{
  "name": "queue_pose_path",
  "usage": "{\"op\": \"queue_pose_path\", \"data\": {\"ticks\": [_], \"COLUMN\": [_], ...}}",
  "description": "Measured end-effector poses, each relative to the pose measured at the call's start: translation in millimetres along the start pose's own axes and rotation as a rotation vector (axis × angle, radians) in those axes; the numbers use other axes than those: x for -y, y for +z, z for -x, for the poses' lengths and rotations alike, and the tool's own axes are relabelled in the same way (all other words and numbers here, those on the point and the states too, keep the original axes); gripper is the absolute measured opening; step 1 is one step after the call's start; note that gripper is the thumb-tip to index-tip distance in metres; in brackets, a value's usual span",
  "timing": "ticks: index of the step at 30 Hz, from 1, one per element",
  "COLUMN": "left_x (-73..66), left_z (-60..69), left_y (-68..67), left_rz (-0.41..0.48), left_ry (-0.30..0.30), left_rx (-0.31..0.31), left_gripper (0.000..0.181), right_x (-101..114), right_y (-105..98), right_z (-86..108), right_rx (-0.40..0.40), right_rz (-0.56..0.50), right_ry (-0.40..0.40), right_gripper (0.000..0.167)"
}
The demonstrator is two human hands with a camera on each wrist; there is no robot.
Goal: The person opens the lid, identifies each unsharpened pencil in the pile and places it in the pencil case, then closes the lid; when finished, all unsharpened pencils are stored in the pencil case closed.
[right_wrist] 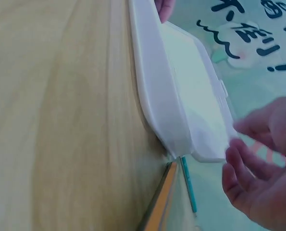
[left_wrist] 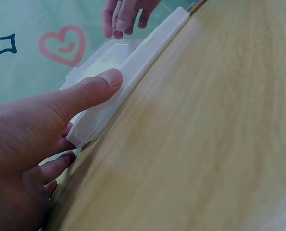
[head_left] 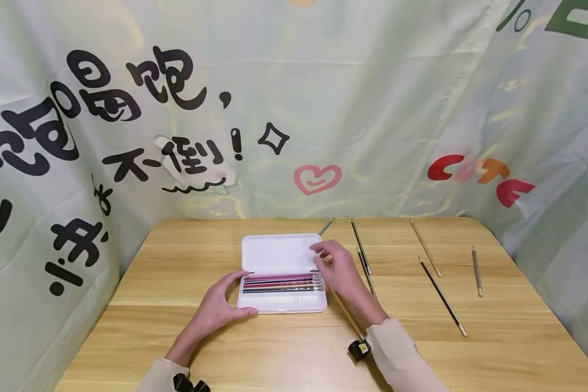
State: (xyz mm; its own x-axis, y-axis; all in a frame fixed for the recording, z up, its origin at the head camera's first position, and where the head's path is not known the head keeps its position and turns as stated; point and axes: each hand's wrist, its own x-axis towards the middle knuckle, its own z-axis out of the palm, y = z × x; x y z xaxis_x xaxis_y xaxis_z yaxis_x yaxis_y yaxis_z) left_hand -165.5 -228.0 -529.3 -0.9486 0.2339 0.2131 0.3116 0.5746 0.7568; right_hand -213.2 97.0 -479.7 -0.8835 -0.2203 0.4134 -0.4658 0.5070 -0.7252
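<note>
A white plastic pencil case [head_left: 281,302] lies with its lid [head_left: 279,253] folded back, and several pencils [head_left: 279,283] lie side by side in its long compartment. At the case's left end, my left hand [head_left: 220,305] grips it, the thumb along the front side and the fingers towards the hinge. The thumb [left_wrist: 92,91] shows against the white wall in the left wrist view. My right hand [head_left: 340,269] hovers by the lid's right edge with loosely bent fingers and nothing visible between them. In the right wrist view those fingers [right_wrist: 248,168] are slightly blurred.
A tan-orange pencil [head_left: 345,310] lies right of the case, partly under my right wrist. Behind the case is a teal pencil [head_left: 326,226]. Farther right lie black pencils [head_left: 442,296], a natural-wood one [head_left: 425,247] and a grey one [head_left: 477,272]. A printed curtain [head_left: 372,109] encloses the table.
</note>
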Motion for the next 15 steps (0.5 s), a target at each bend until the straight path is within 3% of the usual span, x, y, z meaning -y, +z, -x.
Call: {"op": "queue_pose_path", "data": {"ticks": [5,9,15], "left_x": [1.5,2.3,1.8], "left_z": [0.2,-0.1,0.5], "left_y": [0.6,1.0,0.4], "left_rz": [-0.005,-0.005,0.000], "left_ry": [-0.012,-0.018,-0.025], "left_rx": [0.004,0.007,0.001], "left_gripper": [0.095,0.095,0.095], "right_x": [-9,-14,-14], "right_y": [-2,-2,-3], "right_z": [0.1,1.6,2.0], "right_rx": [-0.125,-0.100,-0.051], "right_rz": [-0.095,-0.215,-0.389], "right_ry": [0.139,0.278,0.392], "right_gripper": [0.034,0.035,0.029]}}
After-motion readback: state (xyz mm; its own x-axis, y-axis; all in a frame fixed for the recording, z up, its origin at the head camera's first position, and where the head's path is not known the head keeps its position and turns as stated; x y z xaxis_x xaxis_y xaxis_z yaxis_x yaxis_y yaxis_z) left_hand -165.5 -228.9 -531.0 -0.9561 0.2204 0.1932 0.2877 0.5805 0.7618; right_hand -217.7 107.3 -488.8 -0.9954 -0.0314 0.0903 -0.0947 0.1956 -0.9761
